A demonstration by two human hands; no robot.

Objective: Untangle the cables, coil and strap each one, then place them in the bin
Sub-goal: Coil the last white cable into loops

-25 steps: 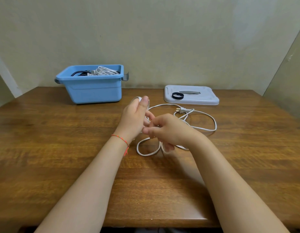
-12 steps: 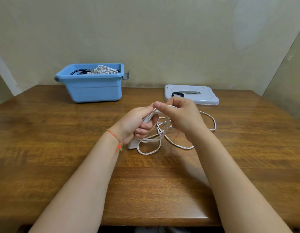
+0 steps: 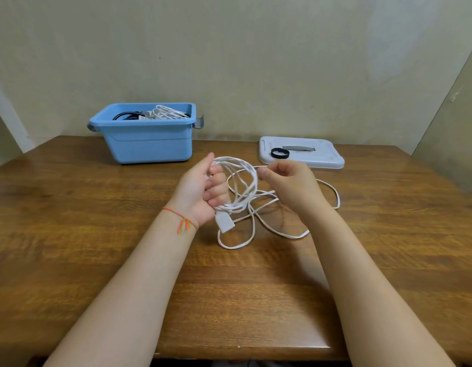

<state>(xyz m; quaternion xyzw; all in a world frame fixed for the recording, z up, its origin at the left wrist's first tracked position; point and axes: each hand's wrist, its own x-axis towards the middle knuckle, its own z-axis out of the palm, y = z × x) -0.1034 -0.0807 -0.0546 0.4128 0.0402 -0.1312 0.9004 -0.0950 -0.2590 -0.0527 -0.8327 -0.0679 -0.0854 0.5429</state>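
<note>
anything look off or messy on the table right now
Nothing damaged or spilled. The only untidy part is the white cable: the left hand grips a few coils while the rest sprawls in loose loops on the table. The bin's lid lies apart from the blue bin, with a black strap on it.

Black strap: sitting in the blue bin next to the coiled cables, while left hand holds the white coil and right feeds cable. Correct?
Not quite. The black strap lies on the grey lid at the right of the table, not in the blue bin; the head view shows it. The rest holds: the left hand holds the white coil and the right hand feeds cable.
</note>
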